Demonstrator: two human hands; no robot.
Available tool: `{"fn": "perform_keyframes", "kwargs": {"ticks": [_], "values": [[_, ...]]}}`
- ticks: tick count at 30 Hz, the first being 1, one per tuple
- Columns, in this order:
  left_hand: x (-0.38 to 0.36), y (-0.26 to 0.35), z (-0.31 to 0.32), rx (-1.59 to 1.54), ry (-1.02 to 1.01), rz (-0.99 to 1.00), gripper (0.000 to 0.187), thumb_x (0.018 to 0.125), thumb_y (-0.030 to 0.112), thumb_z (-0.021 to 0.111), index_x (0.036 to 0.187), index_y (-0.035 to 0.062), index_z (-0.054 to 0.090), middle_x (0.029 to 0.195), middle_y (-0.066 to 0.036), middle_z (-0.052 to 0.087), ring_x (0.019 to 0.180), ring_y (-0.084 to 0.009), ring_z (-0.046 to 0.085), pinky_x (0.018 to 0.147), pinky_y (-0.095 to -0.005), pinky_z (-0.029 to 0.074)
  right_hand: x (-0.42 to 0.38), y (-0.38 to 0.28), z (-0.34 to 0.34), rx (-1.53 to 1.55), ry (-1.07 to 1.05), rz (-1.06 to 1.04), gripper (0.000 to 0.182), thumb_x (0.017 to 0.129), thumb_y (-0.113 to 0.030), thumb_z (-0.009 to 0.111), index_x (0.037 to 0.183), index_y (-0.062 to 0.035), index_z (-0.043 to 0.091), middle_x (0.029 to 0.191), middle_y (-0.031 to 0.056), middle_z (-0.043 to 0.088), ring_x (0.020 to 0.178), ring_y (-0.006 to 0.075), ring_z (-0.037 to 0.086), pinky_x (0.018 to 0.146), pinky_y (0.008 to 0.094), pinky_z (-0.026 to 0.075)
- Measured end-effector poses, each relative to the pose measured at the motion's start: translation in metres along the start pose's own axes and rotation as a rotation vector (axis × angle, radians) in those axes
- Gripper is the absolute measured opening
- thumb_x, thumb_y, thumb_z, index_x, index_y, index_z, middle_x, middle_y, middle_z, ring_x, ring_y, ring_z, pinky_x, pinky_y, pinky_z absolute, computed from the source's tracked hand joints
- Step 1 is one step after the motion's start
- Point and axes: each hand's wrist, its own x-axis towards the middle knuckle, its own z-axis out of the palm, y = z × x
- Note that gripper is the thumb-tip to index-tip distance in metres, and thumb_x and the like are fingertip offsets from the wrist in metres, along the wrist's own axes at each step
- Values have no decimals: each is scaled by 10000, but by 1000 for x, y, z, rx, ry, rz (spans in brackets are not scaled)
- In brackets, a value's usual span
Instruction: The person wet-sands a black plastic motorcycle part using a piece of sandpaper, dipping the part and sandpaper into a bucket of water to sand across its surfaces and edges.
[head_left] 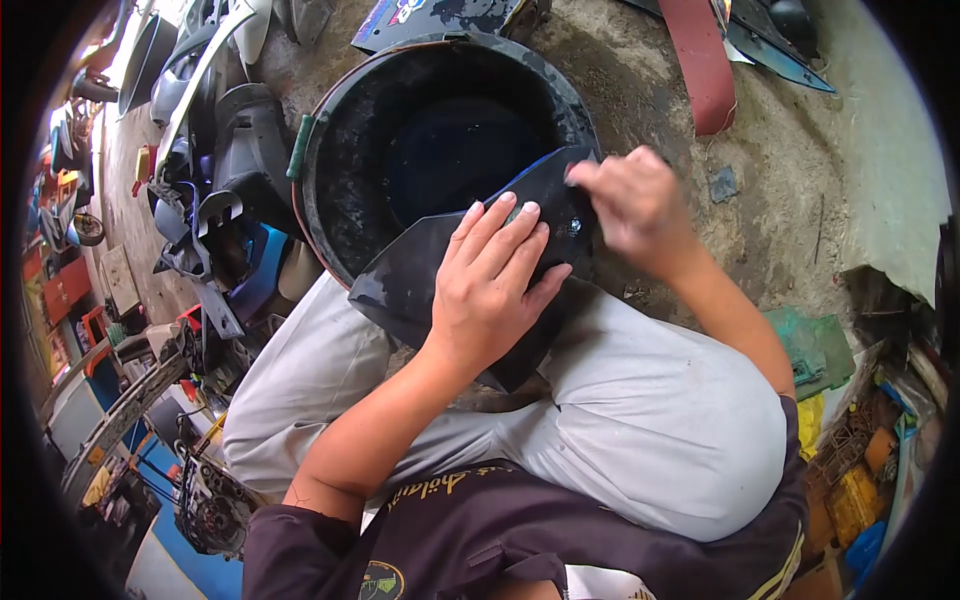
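A: Hand status?
B: Left hand point(490, 280): flat on black panel point(400, 258), frame center, hiding its middle; fingers extended, unclenched. Right hand point(635, 205): motion-blurred beside panel's right edge; fingers curled, grip indeterminable.
A: Clearance?
B: Panel overlaps bucket point(345, 150) rim. Floor point(760, 235) open rightward; red strip point(700, 75) cut off, upper right.

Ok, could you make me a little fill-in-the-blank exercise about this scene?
The left hand lies on a ____ panel. Unlike the left hand, the ____ hand is curled. The handle on the tub has a ____ grip. The strip at upper right is ____.
Missing words: black; right; green; red.
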Motion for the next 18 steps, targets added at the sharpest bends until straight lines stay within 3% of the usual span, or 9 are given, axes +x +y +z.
{"fn": "perform_keyframes", "kwargs": {"ticks": [2,3,12,14,18], "values": [[1,-1,-2,-3,-5,0,410,803,243,951,1126,35,808,1309,-136,775,1346,-354,686,1161,-539,524,1,-5,-2,-11,-83,5,233,916,-39,734,1134,-119,730,865,48,706,740,273,686,751,417,480],[1,0,-1,-9,-7,-2,411,804,244,951,1127,34,808,1310,-137,774,1346,-355,686,1161,-539,524,7,6,0,-22,6,34,223,916,-57,734,1129,-122,731,866,54,709,742,273,688,748,414,483],[0,1,-1,3,9,7,409,790,232,961,1118,39,808,1309,-136,773,1339,-356,690,1162,-535,528,18,-4,-2,-9,-74,53,147,932,-88,724,1075,-116,741,835,44,704,733,279,699,727,426,489],[-1,2,0,-2,43,4,366,769,217,971,1051,48,811,1245,-123,789,1295,-348,713,1150,-536,540,17,-29,-7,-21,-187,1,138,933,-87,724,1067,-114,742,826,42,699,738,275,710,726,428,491],[-8,2,-3,-59,110,8,293,717,185,993,901,67,798,1081,-89,805,1193,-326,755,1120,-545,566,22,-8,-5,-21,-57,85,187,907,-79,709,1085,-132,738,828,36,676,721,270,687,725,431,490]]}}
